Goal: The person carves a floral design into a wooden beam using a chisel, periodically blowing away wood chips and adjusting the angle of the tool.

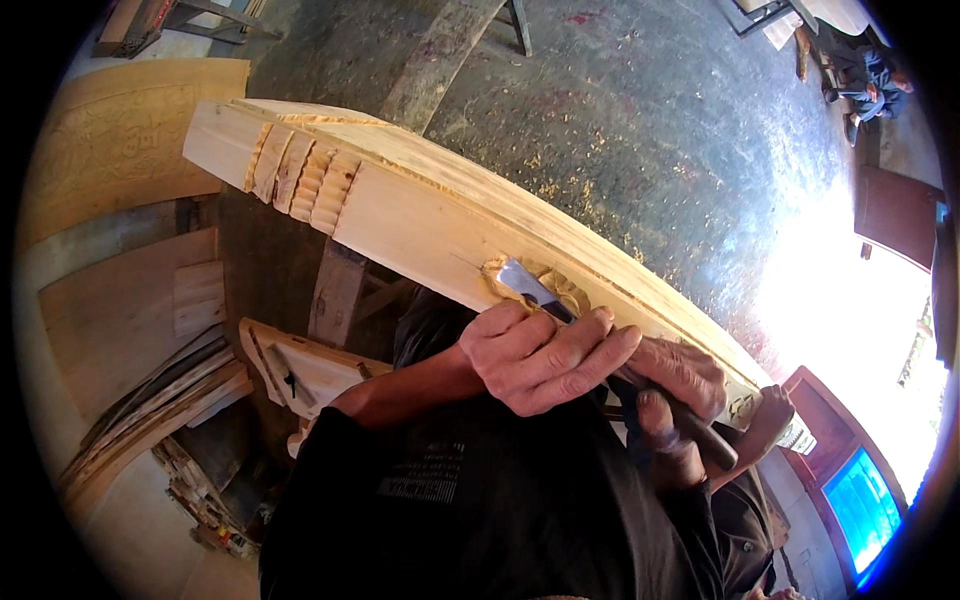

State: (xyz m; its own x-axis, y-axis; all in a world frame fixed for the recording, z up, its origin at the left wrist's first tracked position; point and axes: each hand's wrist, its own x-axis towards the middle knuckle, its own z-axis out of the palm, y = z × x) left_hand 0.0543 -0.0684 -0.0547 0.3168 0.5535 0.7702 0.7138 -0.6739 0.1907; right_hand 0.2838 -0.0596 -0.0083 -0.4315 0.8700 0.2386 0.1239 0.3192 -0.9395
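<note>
A broad, flat-bladed chisel point(538, 291) rests its metal edge on a carved scroll-like relief point(571, 289) in the face of a long pale wooden beam point(410, 238). My left hand point(545, 358) comes in from the left, its fingers closed over the chisel's shank just behind the blade. Further right, my right hand point(682, 385) wraps the dark handle, whose rounded end sticks out below the fist. Both hands lie close against the beam. Carved ribbed bands point(305, 178) cross the beam near its far left end. My fingers hide the middle of the chisel.
Another person's hand point(770, 412) touches the beam's right end. Carved panels point(135, 140) and stacked boards point(165, 405) stand at left. A trestle leg point(337, 290) stands under the beam. Wood chips litter the concrete floor point(640, 120). Someone sits point(872, 90) far right, above the bright doorway.
</note>
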